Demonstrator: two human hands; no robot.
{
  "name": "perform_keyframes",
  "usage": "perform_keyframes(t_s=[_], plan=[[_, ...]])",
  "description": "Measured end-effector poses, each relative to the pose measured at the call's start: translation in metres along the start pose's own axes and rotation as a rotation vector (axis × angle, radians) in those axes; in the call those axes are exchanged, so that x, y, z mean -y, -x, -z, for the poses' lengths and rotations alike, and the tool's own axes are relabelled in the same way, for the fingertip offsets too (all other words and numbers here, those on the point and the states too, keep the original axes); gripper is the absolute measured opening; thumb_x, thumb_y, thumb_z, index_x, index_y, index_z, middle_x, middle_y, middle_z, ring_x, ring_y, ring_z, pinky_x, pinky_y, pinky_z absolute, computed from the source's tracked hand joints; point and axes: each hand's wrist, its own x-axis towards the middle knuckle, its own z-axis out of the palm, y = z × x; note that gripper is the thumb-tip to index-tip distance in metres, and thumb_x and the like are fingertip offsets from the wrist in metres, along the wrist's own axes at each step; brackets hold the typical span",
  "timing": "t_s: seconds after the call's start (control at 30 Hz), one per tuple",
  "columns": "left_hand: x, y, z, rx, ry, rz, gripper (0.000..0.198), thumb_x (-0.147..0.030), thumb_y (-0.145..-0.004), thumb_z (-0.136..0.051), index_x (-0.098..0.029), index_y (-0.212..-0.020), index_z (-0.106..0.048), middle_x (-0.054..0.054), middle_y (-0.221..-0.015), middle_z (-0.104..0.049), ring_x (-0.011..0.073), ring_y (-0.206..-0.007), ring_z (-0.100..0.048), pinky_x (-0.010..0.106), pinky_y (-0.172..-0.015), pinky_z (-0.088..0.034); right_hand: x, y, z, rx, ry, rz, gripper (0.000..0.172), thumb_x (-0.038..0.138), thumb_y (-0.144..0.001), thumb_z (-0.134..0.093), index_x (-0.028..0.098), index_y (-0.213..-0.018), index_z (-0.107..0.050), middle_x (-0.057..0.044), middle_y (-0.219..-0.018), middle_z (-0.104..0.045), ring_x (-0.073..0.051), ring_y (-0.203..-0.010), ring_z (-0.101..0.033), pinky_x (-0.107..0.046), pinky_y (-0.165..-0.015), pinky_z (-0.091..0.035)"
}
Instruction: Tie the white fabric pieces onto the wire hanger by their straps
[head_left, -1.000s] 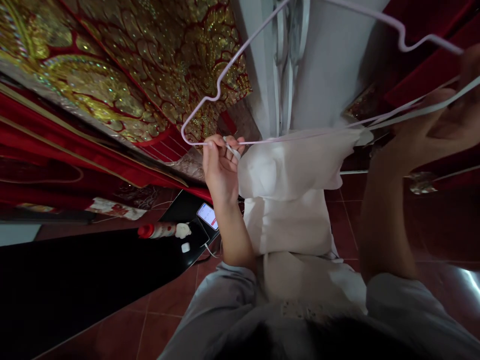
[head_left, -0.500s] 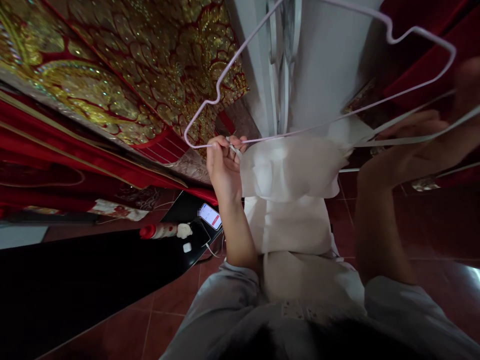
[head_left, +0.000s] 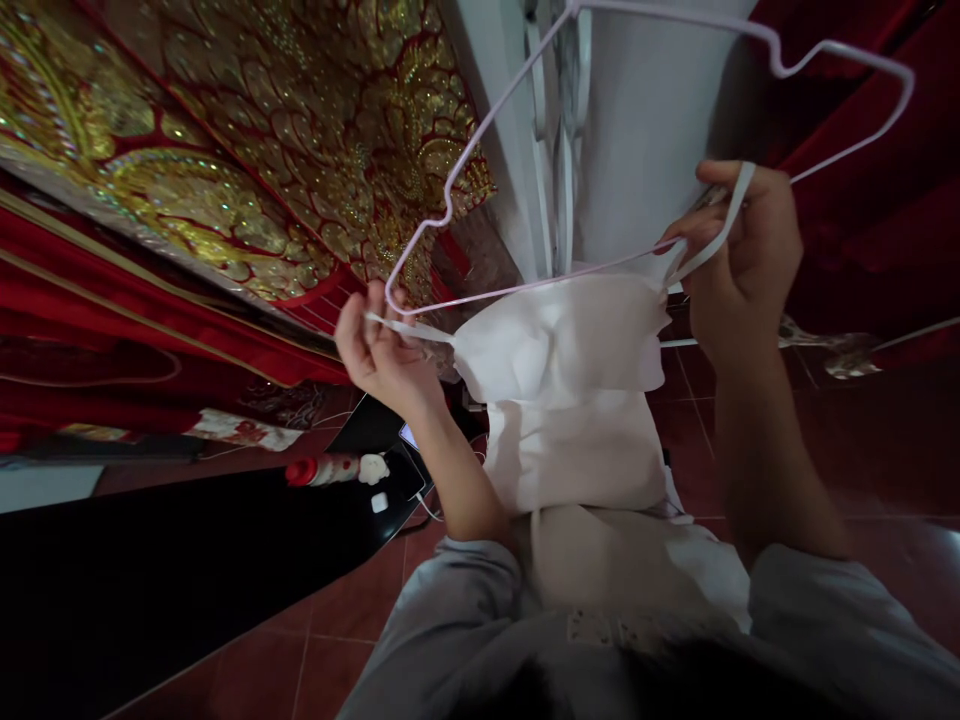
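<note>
A white dress [head_left: 577,450] hangs down in front of me, with thin ribbon straps at its top corners. Across its top edge lies the lower bar of a pale pink hanger [head_left: 675,12]. By the hanger's left end, my left hand [head_left: 394,365] is closed on the left strap [head_left: 424,330], pulling it outward from the dress. My right hand [head_left: 750,265] grips the right strap [head_left: 724,235], which loops over its fingers. Those fingers also meet the hanger's lower bar and hide part of it.
Red and gold sequinned garments [head_left: 300,150] hang at left, and dark red cloth [head_left: 847,230] at right. A black table [head_left: 225,570] at lower left holds a red-capped bottle [head_left: 322,470], a small white case [head_left: 379,502] and a partly hidden phone. A pale panel [head_left: 645,130] stands behind the hanger.
My left hand has moved left and down, drawing the left strap out toward the hanger's end. My right hand has come in from the far right to the hanger's lower bar.
</note>
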Motion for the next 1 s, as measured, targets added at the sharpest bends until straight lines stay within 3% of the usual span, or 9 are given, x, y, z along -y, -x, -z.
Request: perform_keyframes(t_s=[0.13,0.3,0.43,0.53,0.63,0.77,0.83,0.9,1.0], plan=[[-0.005,-0.027,0.004,0.165,-0.036,-0.106,0.030,-0.032,-0.099,-0.073,-0.033,-0.128,-0.064,-0.002,-0.120,-0.077,0.0280,-0.120,-0.073,0.048,-0.102,-0.057,-0.005,0.001,-0.001,0.037,-0.024,0.010,0.051,0.067,-0.091,-0.066,0.031,-0.127,-0.064,0.000,-0.079,-0.066,-0.012,-0.058,-0.049,-0.025,-0.052,-0.034],[-0.030,-0.057,-0.024,0.471,-0.013,-0.009,0.066,-0.030,-0.074,-0.099,-0.027,-0.131,-0.065,-0.001,-0.140,-0.068,0.0339,-0.132,-0.065,0.050,-0.116,-0.053,-0.005,0.006,-0.003,0.047,-0.025,-0.013,0.045,0.060,-0.093,-0.067,0.031,-0.128,-0.064,-0.001,-0.082,-0.068,-0.013,-0.063,-0.054,-0.027,-0.056,-0.041],[-0.040,-0.073,-0.044,0.661,-0.123,0.109,0.042,-0.020,-0.076,-0.096,-0.023,-0.112,-0.074,0.001,-0.106,-0.074,0.0258,-0.108,-0.069,0.043,-0.106,-0.058,-0.008,0.008,-0.002,0.059,0.015,0.013,0.045,0.055,-0.093,-0.068,0.032,-0.132,-0.064,0.000,-0.085,-0.069,-0.013,-0.067,-0.058,-0.027,-0.056,-0.042],[-0.032,-0.073,-0.047,0.621,-0.164,0.087,0.024,-0.007,-0.087,-0.084,-0.020,-0.106,-0.074,0.000,-0.094,-0.069,0.0204,-0.100,-0.066,0.037,-0.103,-0.056,-0.009,0.009,0.000,0.086,0.020,0.039,0.046,0.048,-0.093,-0.069,0.036,-0.137,-0.063,0.002,-0.085,-0.069,-0.012,-0.063,-0.055,-0.027,-0.055,-0.042],[-0.015,-0.060,-0.043,0.426,-0.114,0.156,0.025,0.002,-0.093,-0.073,-0.017,-0.109,-0.069,-0.002,-0.080,-0.063,0.0185,-0.099,-0.067,0.038,-0.105,-0.051,-0.007,0.011,-0.002,0.046,-0.010,0.077,0.050,0.048,-0.093,-0.068,0.039,-0.142,-0.060,0.002,-0.084,-0.068,-0.012,-0.064,-0.054,-0.027,-0.056,-0.041],[-0.003,-0.038,-0.043,0.237,-0.038,0.011,0.009,-0.016,-0.099,-0.074,-0.021,-0.105,-0.072,-0.002,-0.091,-0.068,0.0150,-0.093,-0.066,0.033,-0.097,-0.054,-0.001,0.014,-0.007,0.011,-0.023,0.098,0.055,0.047,-0.092,-0.070,0.042,-0.146,-0.056,0.002,-0.084,-0.067,-0.012,-0.065,-0.053,-0.025,-0.054,-0.036],[-0.008,-0.035,-0.046,0.266,-0.068,-0.124,0.006,-0.023,-0.100,-0.073,-0.020,-0.104,-0.076,0.001,-0.102,-0.071,0.0160,-0.098,-0.066,0.033,-0.098,-0.054,-0.001,0.014,-0.009,0.036,-0.027,0.100,0.056,0.046,-0.092,-0.071,0.043,-0.146,-0.055,0.002,-0.084,-0.066,-0.012,-0.064,-0.052,-0.025,-0.053,-0.035],[-0.019,-0.040,-0.051,0.361,-0.135,-0.160,0.013,-0.025,-0.102,-0.069,-0.016,-0.102,-0.079,0.004,-0.103,-0.072,0.0183,-0.102,-0.067,0.035,-0.103,-0.052,-0.004,0.015,-0.008,0.032,-0.030,0.104,0.058,0.049,-0.091,-0.071,0.043,-0.146,-0.054,0.002,-0.083,-0.065,-0.012,-0.064,-0.052,-0.025,-0.053,-0.035],[-0.036,-0.051,-0.059,0.487,-0.171,0.037,0.011,-0.011,-0.101,-0.067,-0.013,-0.096,-0.077,0.002,-0.097,-0.072,0.0198,-0.113,-0.067,0.036,-0.114,-0.047,-0.011,0.014,-0.006,-0.002,-0.013,0.050,0.063,0.058,-0.087,-0.072,0.043,-0.143,-0.050,-0.001,-0.099,-0.065,-0.014,-0.076,-0.059,-0.025,-0.055,-0.035]])
